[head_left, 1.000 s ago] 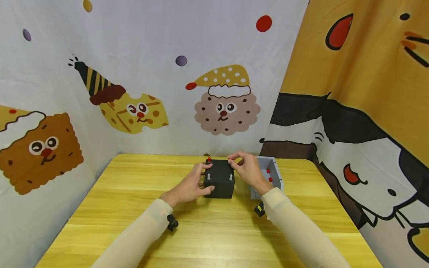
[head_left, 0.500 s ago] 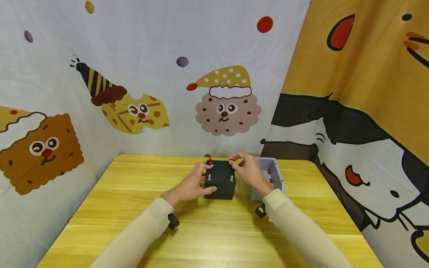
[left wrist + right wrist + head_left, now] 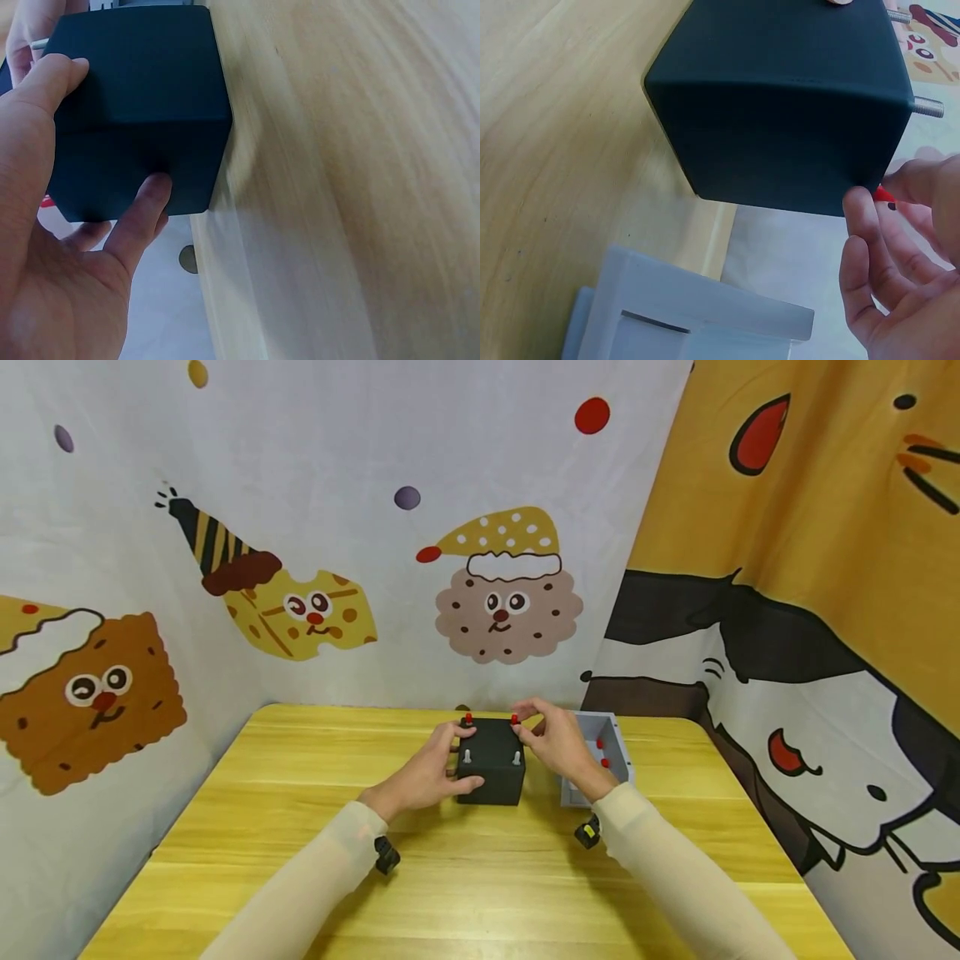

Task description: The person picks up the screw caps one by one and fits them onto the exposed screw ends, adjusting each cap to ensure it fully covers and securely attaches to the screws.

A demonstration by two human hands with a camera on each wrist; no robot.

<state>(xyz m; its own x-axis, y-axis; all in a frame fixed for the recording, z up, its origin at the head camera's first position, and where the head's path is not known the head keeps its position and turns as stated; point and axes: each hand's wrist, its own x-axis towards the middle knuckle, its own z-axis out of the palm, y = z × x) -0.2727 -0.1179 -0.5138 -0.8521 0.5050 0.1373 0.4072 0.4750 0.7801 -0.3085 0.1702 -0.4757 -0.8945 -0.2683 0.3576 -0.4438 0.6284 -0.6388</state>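
A black box [image 3: 491,787] stands on the table, its top facing up. Two bare threaded bolts [image 3: 928,107] rise from its near corners. One red cap [image 3: 468,719] sits at the far left corner. My left hand [image 3: 423,777] grips the box from the left side, thumb on the near face and fingers at the far left. At the far right corner, my right hand [image 3: 558,739] pinches a second red cap [image 3: 885,195] between thumb and fingers. The bolt beneath that cap is hidden.
Right of the box stands a grey open tray [image 3: 622,752], with red caps [image 3: 604,762] inside, partly behind my right wrist. The wooden table [image 3: 480,877] ends at a patterned curtain [image 3: 337,677] at the back.
The right fingers have shifted slightly at the far right corner, so more of the red cap shows between them. The left hand and the box stay in place.
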